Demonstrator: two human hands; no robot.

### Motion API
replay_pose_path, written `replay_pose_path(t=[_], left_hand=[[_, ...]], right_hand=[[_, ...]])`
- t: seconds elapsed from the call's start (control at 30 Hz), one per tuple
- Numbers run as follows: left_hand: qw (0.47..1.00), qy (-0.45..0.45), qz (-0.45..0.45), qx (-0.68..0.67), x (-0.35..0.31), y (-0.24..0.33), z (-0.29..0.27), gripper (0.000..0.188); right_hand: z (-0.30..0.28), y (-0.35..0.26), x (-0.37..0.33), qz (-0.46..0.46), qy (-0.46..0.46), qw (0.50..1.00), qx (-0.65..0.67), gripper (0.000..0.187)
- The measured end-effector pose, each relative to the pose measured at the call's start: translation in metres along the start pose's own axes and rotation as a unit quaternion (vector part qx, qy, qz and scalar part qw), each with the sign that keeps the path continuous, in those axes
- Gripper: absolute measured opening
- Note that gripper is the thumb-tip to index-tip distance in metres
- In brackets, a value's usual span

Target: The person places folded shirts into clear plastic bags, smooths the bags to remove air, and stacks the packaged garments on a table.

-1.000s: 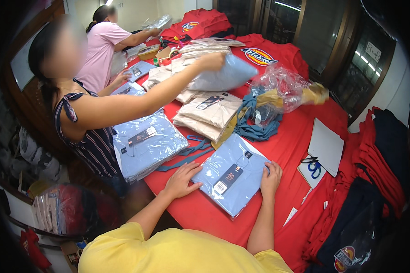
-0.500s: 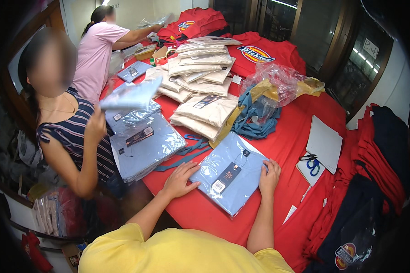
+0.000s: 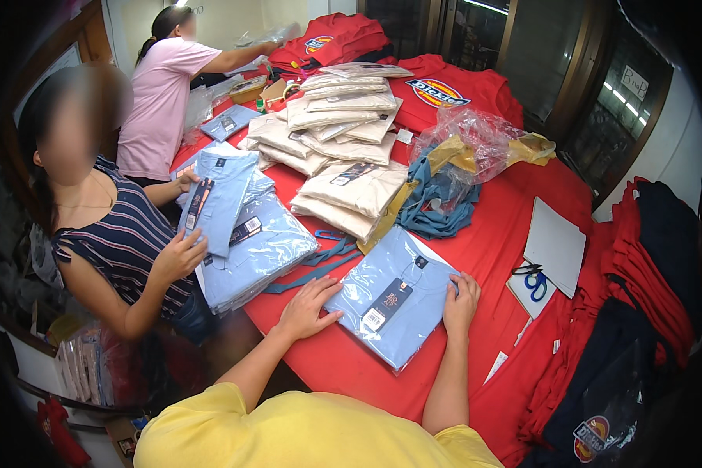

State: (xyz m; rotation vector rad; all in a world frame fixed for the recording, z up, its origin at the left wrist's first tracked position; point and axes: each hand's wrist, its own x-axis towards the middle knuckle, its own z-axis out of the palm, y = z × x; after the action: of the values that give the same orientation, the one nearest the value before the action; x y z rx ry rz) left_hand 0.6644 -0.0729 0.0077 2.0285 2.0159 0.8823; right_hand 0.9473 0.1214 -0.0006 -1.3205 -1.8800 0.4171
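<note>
A folded light-blue shirt [image 3: 390,296] in clear plastic lies flat on the red-covered table in front of me, a dark hang tag on its front. My left hand [image 3: 310,306] rests at its left edge, open, fingers spread with the tips touching the plastic. At the right edge lies my right hand [image 3: 461,303], open, its slightly bent fingers against the bag. To the left, a co-worker holds another folded blue shirt [image 3: 225,187] with both hands. Below it sits a stack of bagged blue shirts [image 3: 261,253].
Piled cream packages [image 3: 351,187] stand beyond my shirt, beside crumpled plastic [image 3: 468,144] and blue cloth strips [image 3: 441,210]. Scissors [image 3: 535,282] lie on white card at right. Red and navy garments [image 3: 639,257] hang over the right edge. A second person in pink works at the far left.
The co-worker's blue shirt has come down from a raised, blurred position and now hangs upright in both hands, its tag visible. My hands and the shirt before me have not visibly moved.
</note>
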Motion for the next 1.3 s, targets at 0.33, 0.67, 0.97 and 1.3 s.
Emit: replay_pose_path(t=[0.33, 0.67, 0.97, 1.3], left_hand=[[1.0, -0.002, 0.005, -0.003, 0.003, -0.001, 0.0, 0.06], [0.999, 0.02, 0.02, 0.016, -0.005, -0.006, 0.0, 0.061], [0.968, 0.243, 0.059, 0.028, -0.044, 0.016, -0.003, 0.044], [0.705, 0.527, -0.403, 0.25, -0.365, -0.032, -0.151, 0.016]], right_hand=[[-0.001, 0.001, 0.0, 0.002, 0.005, 1.0, -0.005, 0.022], [0.009, 0.019, 0.001, -0.029, -0.014, 0.999, -0.009, 0.024], [0.002, 0.043, 0.023, -0.067, -0.044, 0.996, -0.033, 0.027], [0.007, 0.051, 0.025, -0.079, -0.041, 0.992, -0.085, 0.028]])
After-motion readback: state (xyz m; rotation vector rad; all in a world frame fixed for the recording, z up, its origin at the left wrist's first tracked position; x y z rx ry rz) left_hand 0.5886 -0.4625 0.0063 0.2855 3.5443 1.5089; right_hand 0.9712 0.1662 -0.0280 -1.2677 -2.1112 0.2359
